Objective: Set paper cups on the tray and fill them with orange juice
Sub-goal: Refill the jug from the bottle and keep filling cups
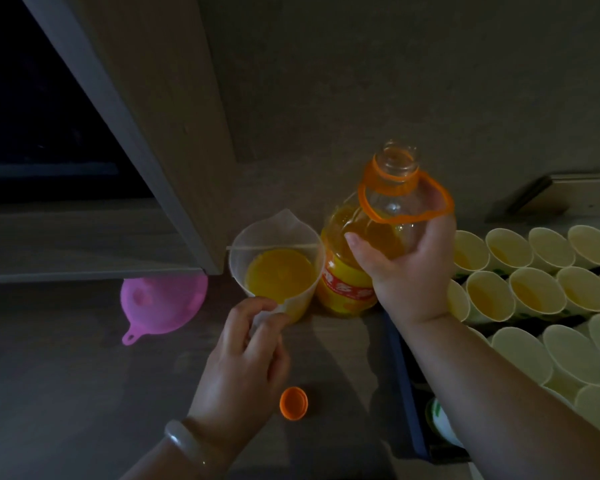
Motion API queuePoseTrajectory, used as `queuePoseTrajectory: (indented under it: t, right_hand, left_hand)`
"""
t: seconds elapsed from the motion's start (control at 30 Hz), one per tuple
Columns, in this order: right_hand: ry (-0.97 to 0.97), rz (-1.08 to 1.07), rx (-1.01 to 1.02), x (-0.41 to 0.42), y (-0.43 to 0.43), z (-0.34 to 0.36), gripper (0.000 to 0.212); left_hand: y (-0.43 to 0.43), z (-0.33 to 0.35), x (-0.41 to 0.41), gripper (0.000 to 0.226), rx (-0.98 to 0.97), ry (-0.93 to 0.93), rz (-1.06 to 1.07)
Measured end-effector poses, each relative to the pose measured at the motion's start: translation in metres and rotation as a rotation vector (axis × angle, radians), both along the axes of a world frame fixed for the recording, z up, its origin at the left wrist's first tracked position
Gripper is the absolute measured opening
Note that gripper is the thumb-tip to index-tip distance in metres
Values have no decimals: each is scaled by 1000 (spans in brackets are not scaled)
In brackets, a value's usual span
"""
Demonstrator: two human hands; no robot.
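Left hand (246, 358) pinched the jug (291, 233) by its near edge; right hand (409, 275) gripped the bottle (347, 285); a firmer jug hold seemed wise.

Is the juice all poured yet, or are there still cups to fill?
Not yet. Done: paper cups stand on the tray, and the far cups hold juice. In hand: the right hand grips the open bottle and the left hand holds the jug of juice by its handle. Left: the nearer cups show no juice from here, so they likely need filling.
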State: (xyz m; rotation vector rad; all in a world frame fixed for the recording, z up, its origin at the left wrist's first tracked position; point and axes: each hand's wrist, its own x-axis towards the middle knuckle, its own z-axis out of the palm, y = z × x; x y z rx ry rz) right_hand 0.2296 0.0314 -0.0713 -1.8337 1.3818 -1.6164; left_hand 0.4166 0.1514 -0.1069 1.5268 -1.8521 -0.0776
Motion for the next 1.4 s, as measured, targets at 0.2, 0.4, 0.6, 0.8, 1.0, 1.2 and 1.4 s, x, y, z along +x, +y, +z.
queuePoseTrajectory:
  t: [0.2, 0.4, 0.6, 0.8, 1.0, 1.2, 1.4]
  right_hand:
    - [-15, 42, 64, -2, 5, -1, 99]
    - [-367, 125, 275, -2, 69, -24, 67]
    - [-207, 279, 706, 16, 94, -29, 19]
    - [-327, 419, 950, 46, 83, -26, 34]
    - [-437, 341, 997, 52, 92, -26, 33]
    - [-490, 330, 872, 54, 103, -30, 39]
    - [-389, 246, 742, 39, 107, -30, 41]
  left_hand:
    - [1, -1, 1, 24, -11, 8, -29]
    - [4, 2, -3, 20, -50, 19, -72]
    - [8, 5, -4, 23, -39, 43, -94]
    - [13, 7, -7, 29, -31, 96, -199]
    - [19, 11, -6, 40, -11, 92, -220]
    - [21, 21, -2, 37, -59, -27, -223]
    - [23, 22, -4, 28, -109, -43, -279]
